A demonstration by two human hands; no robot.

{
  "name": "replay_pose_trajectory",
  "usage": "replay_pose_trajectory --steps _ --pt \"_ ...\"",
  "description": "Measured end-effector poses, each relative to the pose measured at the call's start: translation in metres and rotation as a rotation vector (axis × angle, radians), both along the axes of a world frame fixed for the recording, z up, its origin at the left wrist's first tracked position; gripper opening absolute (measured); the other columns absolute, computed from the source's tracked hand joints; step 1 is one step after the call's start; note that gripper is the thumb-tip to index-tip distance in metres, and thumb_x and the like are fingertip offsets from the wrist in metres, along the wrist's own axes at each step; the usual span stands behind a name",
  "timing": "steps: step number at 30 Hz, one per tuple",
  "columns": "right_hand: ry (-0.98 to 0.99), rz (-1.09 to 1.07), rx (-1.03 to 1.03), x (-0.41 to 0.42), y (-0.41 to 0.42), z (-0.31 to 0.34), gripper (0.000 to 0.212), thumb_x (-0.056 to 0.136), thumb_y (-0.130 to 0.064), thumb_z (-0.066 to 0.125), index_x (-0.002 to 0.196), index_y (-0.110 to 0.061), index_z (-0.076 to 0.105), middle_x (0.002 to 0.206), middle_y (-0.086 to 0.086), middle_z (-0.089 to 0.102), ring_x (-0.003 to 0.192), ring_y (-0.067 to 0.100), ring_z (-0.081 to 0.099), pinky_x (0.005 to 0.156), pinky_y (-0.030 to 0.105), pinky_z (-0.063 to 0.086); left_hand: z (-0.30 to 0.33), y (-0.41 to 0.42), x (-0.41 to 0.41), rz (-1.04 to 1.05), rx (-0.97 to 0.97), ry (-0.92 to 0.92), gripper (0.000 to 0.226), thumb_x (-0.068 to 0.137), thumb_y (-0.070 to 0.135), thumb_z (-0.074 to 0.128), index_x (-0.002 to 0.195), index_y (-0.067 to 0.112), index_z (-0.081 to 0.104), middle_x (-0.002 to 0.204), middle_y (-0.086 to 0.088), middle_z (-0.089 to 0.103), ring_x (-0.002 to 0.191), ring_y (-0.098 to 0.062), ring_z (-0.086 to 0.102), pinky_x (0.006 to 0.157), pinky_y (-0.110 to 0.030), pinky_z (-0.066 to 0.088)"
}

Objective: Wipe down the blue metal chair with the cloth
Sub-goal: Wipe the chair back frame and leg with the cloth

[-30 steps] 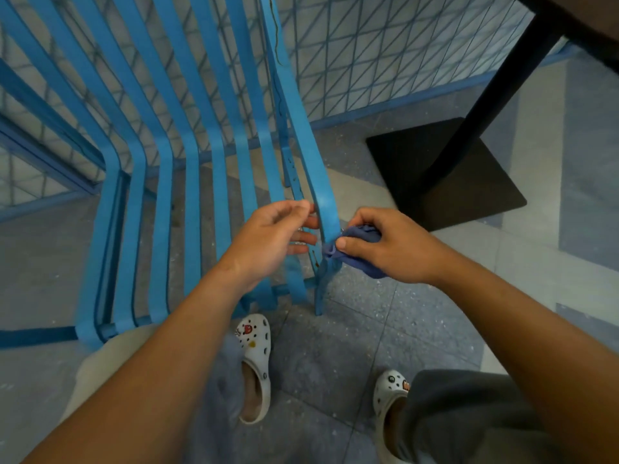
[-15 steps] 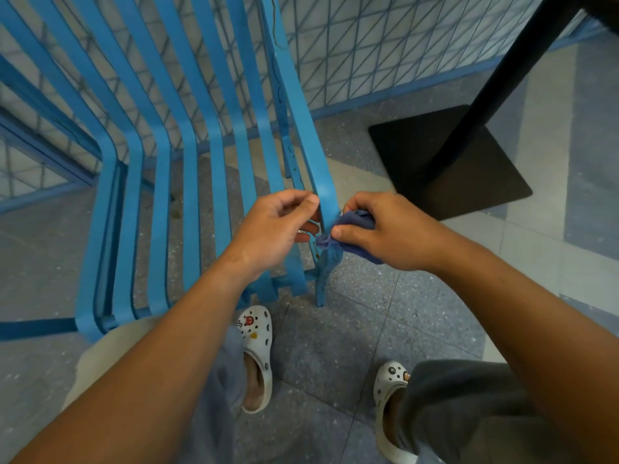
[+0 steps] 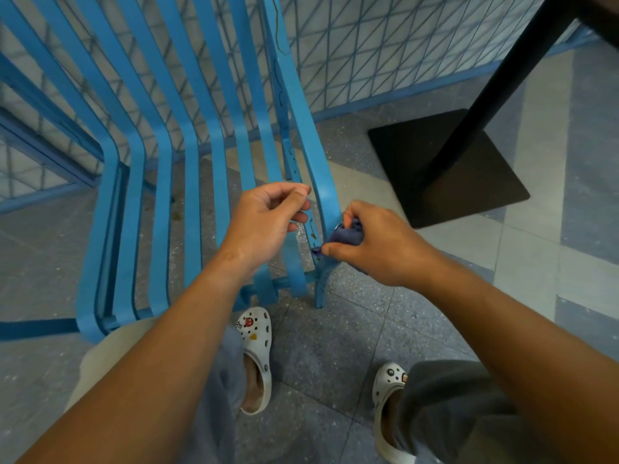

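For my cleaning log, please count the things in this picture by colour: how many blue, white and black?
Blue: 2, the chair and the cloth held in the right hand
White: 2, the clogs
Black: 1, the table base
Total: 5

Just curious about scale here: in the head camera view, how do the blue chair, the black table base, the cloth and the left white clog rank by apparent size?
1. blue chair
2. black table base
3. left white clog, though nearness to the camera enlarges it
4. cloth, mostly hidden inside the right hand
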State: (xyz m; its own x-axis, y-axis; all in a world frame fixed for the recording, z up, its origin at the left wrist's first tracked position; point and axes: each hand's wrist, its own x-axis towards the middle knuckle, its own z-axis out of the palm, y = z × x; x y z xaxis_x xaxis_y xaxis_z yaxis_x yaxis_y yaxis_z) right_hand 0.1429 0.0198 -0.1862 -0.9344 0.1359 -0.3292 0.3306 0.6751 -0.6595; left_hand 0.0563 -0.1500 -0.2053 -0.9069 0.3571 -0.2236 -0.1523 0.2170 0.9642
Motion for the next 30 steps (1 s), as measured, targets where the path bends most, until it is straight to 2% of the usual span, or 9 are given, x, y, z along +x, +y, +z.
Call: replay_pose_trajectory --steps 3,6,8,12,16,18,21,27,30 --pt "0.13 -0.074 -0.103 -0.009 0.004 0.012 0.028 0.085 -0.037 0.08 0.092 -0.021 0.057 0.09 -0.002 0.068 0.082 0.012 0.068 0.072 0.045 0.061 -0.001 0.005 0.002 -0.04 -0.029 0.018 0.009 0.099 0.024 0.064 0.107 0.026 0.069 0.094 0.003 0.076 0.083 -0.012 0.074 0.073 -0.026 0.054" --pt "0.279 -0.126 -0.01 -0.019 0.01 0.019 0.029 0.087 -0.045 0.075 0.096 -0.023 0.059 0.091 -0.006 0.065 0.084 0.011 0.064 0.075 0.042 0.059 -0.003 0.007 0.004 -0.035 -0.02 0.03 0.013 0.099 0.028 0.065 0.111 0.027 0.062 0.09 0.002 0.076 0.079 -0.012 0.074 0.073 -0.026 0.053" --pt "0.215 -0.052 0.006 -0.021 0.017 0.016 0.031 0.088 -0.05 0.073 0.098 -0.024 0.06 0.092 -0.006 0.065 0.085 0.011 0.065 0.078 0.043 0.058 -0.005 0.006 0.004 -0.037 -0.022 0.037 0.019 0.099 0.031 0.064 0.117 0.028 0.059 0.091 0.002 0.076 0.081 -0.013 0.074 0.076 -0.029 0.053" --pt "-0.089 0.132 0.009 -0.009 0.024 -0.004 0.029 0.086 -0.046 0.076 0.099 -0.025 0.061 0.096 -0.003 0.068 0.089 0.015 0.067 0.08 0.041 0.059 -0.006 0.003 0.003 -0.077 -0.046 0.03 0.033 0.099 0.035 0.064 0.13 0.024 0.059 0.094 0.003 0.076 0.084 -0.011 0.074 0.08 -0.032 0.055" --pt "-0.098 0.27 0.17 0.002 0.019 -0.03 0.037 0.084 -0.052 0.076 0.105 -0.025 0.062 0.097 -0.004 0.067 0.089 0.016 0.064 0.083 0.045 0.057 -0.007 0.006 0.009 -0.178 -0.077 0.073 0.031 0.094 0.033 0.07 0.124 0.028 0.062 0.094 0.004 0.073 0.087 -0.019 0.073 0.081 -0.036 0.06" --pt "-0.011 0.241 0.137 -0.001 0.022 -0.022 0.028 0.086 -0.046 0.076 0.099 -0.025 0.063 0.09 -0.007 0.066 0.081 0.008 0.063 0.076 0.035 0.055 -0.01 0.007 0.011 -0.203 -0.096 0.093 0.024 0.093 0.032 0.073 0.116 0.03 0.066 0.096 0.0 0.072 0.086 -0.022 0.072 0.083 -0.04 0.061" --pt "0.163 0.119 0.021 -0.004 0.022 -0.001 0.021 0.088 -0.039 0.076 0.095 -0.023 0.063 0.081 -0.01 0.066 0.074 0.001 0.063 0.064 0.02 0.05 -0.012 0.005 0.008 -0.22 -0.119 0.116 0.014 0.095 0.033 0.07 0.108 0.029 0.069 0.095 0.001 0.073 0.084 -0.014 0.071 0.079 -0.036 0.06" --pt "0.074 0.197 0.091 -0.005 0.021 -0.023 0.039 0.082 -0.057 0.074 0.1 -0.024 0.062 0.09 -0.005 0.07 0.081 0.012 0.066 0.072 0.045 0.058 -0.009 0.005 0.005 -0.22 -0.157 0.137 0.018 0.098 0.036 0.064 0.109 0.023 0.07 0.097 0.001 0.074 0.087 -0.015 0.072 0.079 -0.03 0.059" --pt "0.043 0.299 0.159 0.0 0.019 -0.035 0.046 0.079 -0.062 0.073 0.104 -0.025 0.063 0.094 -0.003 0.068 0.084 0.015 0.064 0.075 0.046 0.057 -0.01 0.008 0.005 -0.212 -0.147 0.134 0.017 0.098 0.035 0.064 0.107 0.022 0.07 0.097 0.0 0.074 0.087 -0.015 0.072 0.078 -0.027 0.058"
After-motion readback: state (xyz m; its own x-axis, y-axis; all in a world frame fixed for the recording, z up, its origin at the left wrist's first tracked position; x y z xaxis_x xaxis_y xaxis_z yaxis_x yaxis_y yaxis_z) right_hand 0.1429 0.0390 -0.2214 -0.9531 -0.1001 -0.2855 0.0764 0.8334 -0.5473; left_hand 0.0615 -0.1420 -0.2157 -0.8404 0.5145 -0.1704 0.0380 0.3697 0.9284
